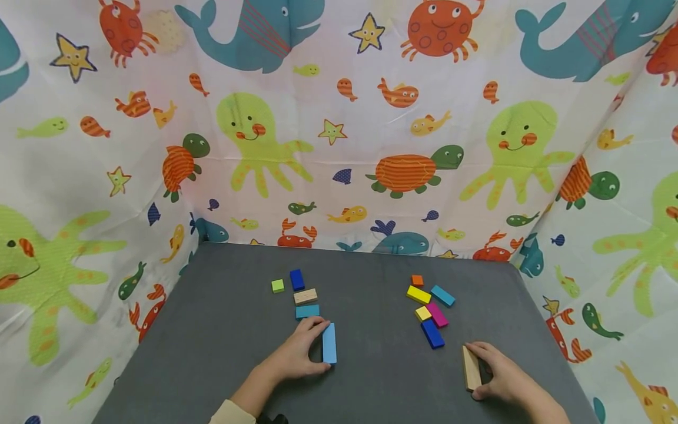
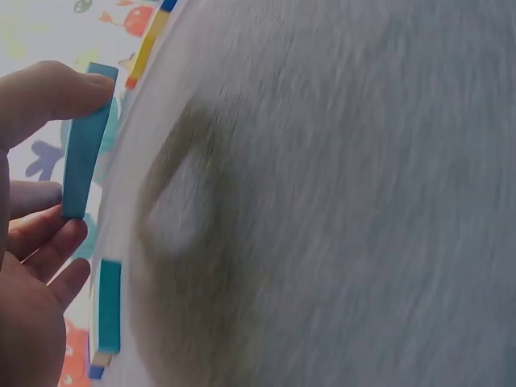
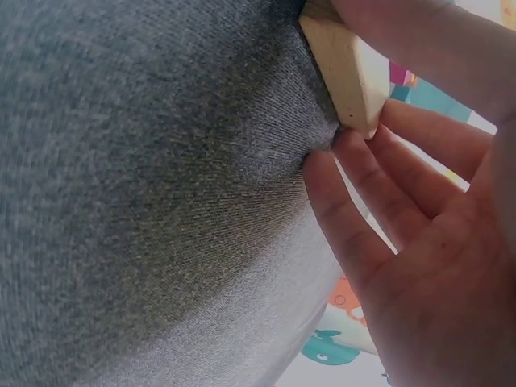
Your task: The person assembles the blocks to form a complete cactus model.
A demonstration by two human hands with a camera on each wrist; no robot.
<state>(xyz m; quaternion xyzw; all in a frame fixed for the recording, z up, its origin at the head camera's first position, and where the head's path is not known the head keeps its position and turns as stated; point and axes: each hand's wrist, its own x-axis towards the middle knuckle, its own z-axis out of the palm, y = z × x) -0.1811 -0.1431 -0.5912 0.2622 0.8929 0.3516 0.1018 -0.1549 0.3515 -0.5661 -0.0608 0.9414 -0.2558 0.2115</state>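
My left hand [image 1: 300, 352] pinches a long light blue wooden block [image 1: 329, 343] by its two ends, thumb at one and fingers at the other. In the left wrist view the blue block [image 2: 87, 145] hangs above the grey cloth, with a shadow below it. At the right, my right hand [image 1: 503, 374] grips a plain wooden block [image 1: 471, 368] end to end. The right wrist view shows this plain block [image 3: 348, 68] close to the cloth, with a couple of fingertips [image 3: 321, 161] right at the surface.
Just beyond my left hand lie a green cube [image 1: 278, 286], a dark blue block [image 1: 297, 280], a plain block [image 1: 305, 296] and a light blue block [image 1: 307, 311]. Several coloured blocks, including a magenta one [image 1: 437, 314], cluster at right centre. A printed curtain [image 1: 339, 129] surrounds the grey table [image 1: 222, 330].
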